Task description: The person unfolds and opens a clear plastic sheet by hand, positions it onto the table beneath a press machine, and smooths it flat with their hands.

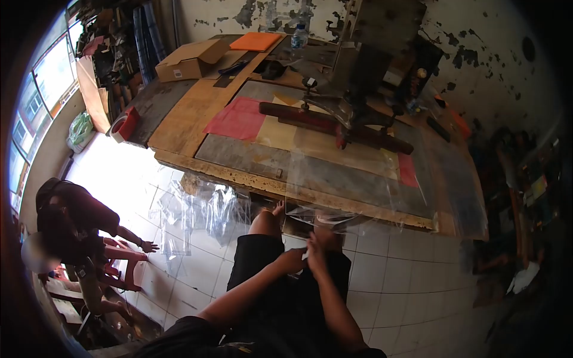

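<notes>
Plastic (pixel 304 185) this clear and thin calls for a light touch: best to take it by two corners, smooth it from the middle outward and square its side to the edge of the table (pixel 239 182), since slack stretches are likely to wrinkle or cling. Bare fingers are safest well clear of the long bar (pixel 382 140) under the press (pixel 358 77). The plastic lies across the front of the table, its near end drooping over the edge, just beyond the hands.

Both forearms (pixel 239 290) slant inward over the black shorts (pixel 256 256). The left hand (pixel 291 261) comes in from the side, toward the right hand (pixel 316 253), which points forward; the two meet or nearly meet. Their fingers look bunched rather than spread, but I cannot tell whether either hand holds anything.
</notes>
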A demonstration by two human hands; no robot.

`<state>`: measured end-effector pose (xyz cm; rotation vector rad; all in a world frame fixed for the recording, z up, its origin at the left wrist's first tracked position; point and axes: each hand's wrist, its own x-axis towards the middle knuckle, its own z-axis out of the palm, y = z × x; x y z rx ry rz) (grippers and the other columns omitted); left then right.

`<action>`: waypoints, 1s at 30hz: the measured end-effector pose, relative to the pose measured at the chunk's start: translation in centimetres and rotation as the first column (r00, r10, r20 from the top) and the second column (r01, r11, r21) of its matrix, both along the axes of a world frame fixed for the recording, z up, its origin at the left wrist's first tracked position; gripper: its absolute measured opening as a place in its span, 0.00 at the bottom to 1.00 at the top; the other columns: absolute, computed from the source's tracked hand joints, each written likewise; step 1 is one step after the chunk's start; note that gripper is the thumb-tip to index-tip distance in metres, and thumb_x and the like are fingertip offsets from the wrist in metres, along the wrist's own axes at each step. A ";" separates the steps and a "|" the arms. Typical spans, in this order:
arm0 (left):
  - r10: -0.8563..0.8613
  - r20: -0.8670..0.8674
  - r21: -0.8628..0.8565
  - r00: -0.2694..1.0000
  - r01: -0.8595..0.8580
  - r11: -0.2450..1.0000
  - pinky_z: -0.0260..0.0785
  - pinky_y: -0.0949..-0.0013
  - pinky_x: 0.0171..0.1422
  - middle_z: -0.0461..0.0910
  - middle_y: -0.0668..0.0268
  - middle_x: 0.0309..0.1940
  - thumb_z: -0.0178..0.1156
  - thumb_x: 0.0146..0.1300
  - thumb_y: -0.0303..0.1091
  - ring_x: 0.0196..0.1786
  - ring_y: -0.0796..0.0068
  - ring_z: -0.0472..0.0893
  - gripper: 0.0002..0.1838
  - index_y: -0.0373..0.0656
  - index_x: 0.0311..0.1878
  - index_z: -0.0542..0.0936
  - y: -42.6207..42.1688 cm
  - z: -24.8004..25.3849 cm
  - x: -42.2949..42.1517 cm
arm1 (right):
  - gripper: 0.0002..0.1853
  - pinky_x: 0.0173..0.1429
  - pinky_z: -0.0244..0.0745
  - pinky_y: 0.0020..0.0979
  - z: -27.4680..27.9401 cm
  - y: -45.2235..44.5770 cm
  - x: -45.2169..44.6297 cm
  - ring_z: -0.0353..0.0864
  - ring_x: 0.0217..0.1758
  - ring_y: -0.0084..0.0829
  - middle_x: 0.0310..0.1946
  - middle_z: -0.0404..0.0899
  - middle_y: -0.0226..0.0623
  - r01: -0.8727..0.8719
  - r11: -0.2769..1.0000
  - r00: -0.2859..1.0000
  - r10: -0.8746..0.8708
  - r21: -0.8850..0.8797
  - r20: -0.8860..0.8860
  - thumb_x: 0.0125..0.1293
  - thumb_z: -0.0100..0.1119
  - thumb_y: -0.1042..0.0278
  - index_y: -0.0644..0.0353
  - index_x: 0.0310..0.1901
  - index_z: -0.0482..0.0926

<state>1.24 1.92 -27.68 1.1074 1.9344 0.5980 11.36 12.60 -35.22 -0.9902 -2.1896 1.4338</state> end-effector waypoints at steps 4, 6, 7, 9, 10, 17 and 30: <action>-0.422 -0.093 -0.092 0.902 0.414 0.906 0.74 0.48 0.70 0.83 0.43 0.61 0.66 0.67 0.38 0.63 0.41 0.83 0.31 0.40 0.73 0.75 1.9 -3.9 -0.5 | 0.21 0.61 0.79 0.41 6.0 -1.9 -2.9 0.88 0.56 0.51 0.48 0.90 0.48 -0.250 0.968 0.948 0.248 -0.015 0.197 0.80 0.51 0.54 0.62 0.53 0.88; -0.501 -0.148 -0.072 0.853 0.496 0.866 0.74 0.48 0.70 0.83 0.43 0.61 0.66 0.67 0.38 0.63 0.41 0.83 0.31 0.41 0.72 0.75 2.5 -5.5 -0.5 | 0.20 0.58 0.80 0.39 1.0 -0.2 -3.5 0.90 0.53 0.45 0.45 0.91 0.47 -0.296 0.935 0.950 0.309 -0.194 0.037 0.78 0.52 0.57 0.62 0.47 0.90; -0.526 -0.166 -0.069 0.834 0.522 0.850 0.74 0.48 0.70 0.83 0.43 0.61 0.66 0.67 0.38 0.63 0.41 0.83 0.31 0.41 0.72 0.75 2.5 -6.0 -0.4 | 0.21 0.58 0.79 0.39 -2.2 1.4 -3.1 0.90 0.52 0.42 0.46 0.91 0.47 -0.328 0.875 0.927 0.371 -0.356 0.058 0.76 0.54 0.53 0.62 0.48 0.90; -0.561 -0.193 -0.072 0.805 0.559 0.826 0.74 0.48 0.70 0.83 0.43 0.61 0.65 0.67 0.38 0.63 0.42 0.83 0.30 0.41 0.72 0.75 2.5 -7.0 -0.2 | 0.23 0.58 0.79 0.40 -2.5 1.1 -3.0 0.90 0.52 0.44 0.46 0.91 0.48 -0.260 0.892 0.902 0.361 -0.370 0.236 0.75 0.56 0.49 0.62 0.48 0.90; -0.572 -0.201 -0.069 0.795 0.571 0.818 0.74 0.48 0.70 0.83 0.43 0.61 0.65 0.67 0.38 0.63 0.42 0.83 0.30 0.41 0.71 0.75 2.5 -7.6 -0.1 | 0.23 0.58 0.79 0.40 -2.8 1.1 -3.1 0.90 0.52 0.44 0.46 0.91 0.48 -0.258 0.893 0.903 0.359 -0.370 0.235 0.75 0.56 0.49 0.62 0.48 0.90; -0.589 -0.218 -0.061 0.778 0.591 0.804 0.74 0.47 0.70 0.83 0.43 0.61 0.65 0.67 0.37 0.63 0.42 0.83 0.29 0.41 0.70 0.76 2.0 -9.2 0.0 | 0.24 0.59 0.79 0.42 1.3 0.2 -2.8 0.90 0.53 0.48 0.47 0.90 0.53 -0.313 0.914 0.878 0.383 -0.258 0.288 0.74 0.57 0.47 0.61 0.49 0.90; -0.598 -0.240 -0.053 0.765 0.604 0.795 0.74 0.47 0.70 0.84 0.44 0.60 0.65 0.67 0.36 0.63 0.43 0.83 0.26 0.42 0.68 0.78 1.1 -9.7 -0.1 | 0.22 0.60 0.77 0.35 0.9 0.1 -3.1 0.89 0.53 0.38 0.48 0.91 0.46 -0.323 0.906 0.871 0.397 -0.272 0.288 0.74 0.60 0.52 0.64 0.53 0.89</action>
